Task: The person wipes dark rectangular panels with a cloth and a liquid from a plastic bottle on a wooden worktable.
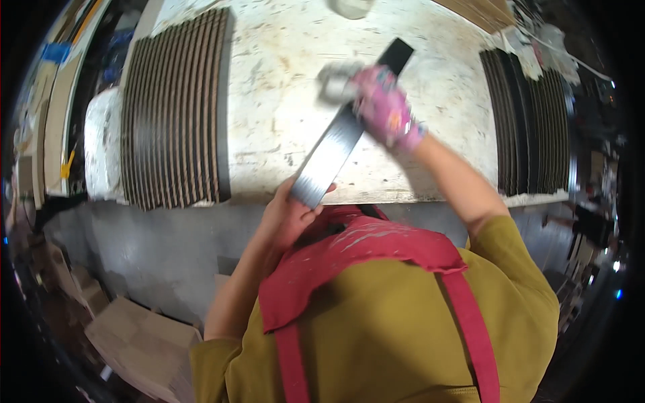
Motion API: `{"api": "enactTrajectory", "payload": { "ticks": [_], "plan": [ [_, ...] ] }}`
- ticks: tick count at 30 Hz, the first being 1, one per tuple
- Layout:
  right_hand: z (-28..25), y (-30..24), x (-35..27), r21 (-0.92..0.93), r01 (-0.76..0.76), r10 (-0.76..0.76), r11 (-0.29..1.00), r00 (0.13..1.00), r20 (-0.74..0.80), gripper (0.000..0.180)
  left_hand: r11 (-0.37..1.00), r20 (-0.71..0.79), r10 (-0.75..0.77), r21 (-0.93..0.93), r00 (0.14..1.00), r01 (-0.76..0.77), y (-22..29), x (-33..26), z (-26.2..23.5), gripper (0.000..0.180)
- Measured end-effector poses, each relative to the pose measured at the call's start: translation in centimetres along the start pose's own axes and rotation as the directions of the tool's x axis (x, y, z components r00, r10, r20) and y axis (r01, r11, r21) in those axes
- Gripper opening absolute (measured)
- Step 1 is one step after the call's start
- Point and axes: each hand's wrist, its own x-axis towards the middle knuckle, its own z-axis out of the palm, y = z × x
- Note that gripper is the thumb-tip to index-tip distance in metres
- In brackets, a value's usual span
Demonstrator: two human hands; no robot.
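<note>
My bare left hand (290, 213) is closed on the near end of a flat black strip (327, 156). The strip slants away to the right over the worktable, its face shiny nearest me and dark at the far end. Over its far half is my right hand (386, 107), in a pink patterned glove, fingers curled round a grey-white wad (336, 84). Motion blurs the wad, so I cannot tell whether it is a cloth or a pad. The glove hides part of the strip.
A long row of dark strips (176, 111) stands on edge at the table's left, beside a white wrapped bundle (103, 144). Another row (532, 124) stands at the right. A pale container (354, 7) sits at the far edge of the scuffed white table (269, 134). Cardboard boxes (141, 339) lie lower left.
</note>
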Motion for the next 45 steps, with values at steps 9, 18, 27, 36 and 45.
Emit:
{"api": "enactTrajectory", "payload": {
  "ticks": [9, 18, 27, 36, 45],
  "plan": [
    [-4.2, 19.1, 0.0, 0.736, -0.582, 0.932, 0.346, 0.305, -0.197, 0.034, 0.994, -0.033, -0.106, -0.005, 0.994, 0.106, 0.9, -3.2, 0.4, 0.034],
    [-4.2, -1.4, -3.9, -0.086, -0.238, 0.251, 0.967, 0.943, 0.219, 0.029, 0.704, -0.144, 0.125, 0.71, 0.982, 0.015, 1.4, 0.1, 2.1, 0.035],
    [-2.2, 8.0, 1.1, -0.313, -0.368, 0.366, 0.876, 0.928, -0.066, 0.013, 0.513, -0.101, 0.22, 0.858, 0.97, -0.027, 0.7, 0.3, 0.9, 0.046],
    [-6.8, 16.7, -4.0, 0.19, -0.643, 0.667, 0.742, 0.682, -0.298, 0.037, -0.002, 0.125, 0.414, 0.991, 0.902, -0.137, 4.0, 0.7, 2.9, 0.041],
    [0.0, 4.8, -2.1, -0.454, -0.395, 0.504, 0.799, 0.852, 0.146, 0.032, -0.735, 0.54, 0.412, 0.673, 0.734, -0.083, 3.3, 12.0, 5.9, 0.069]
  ]
}}
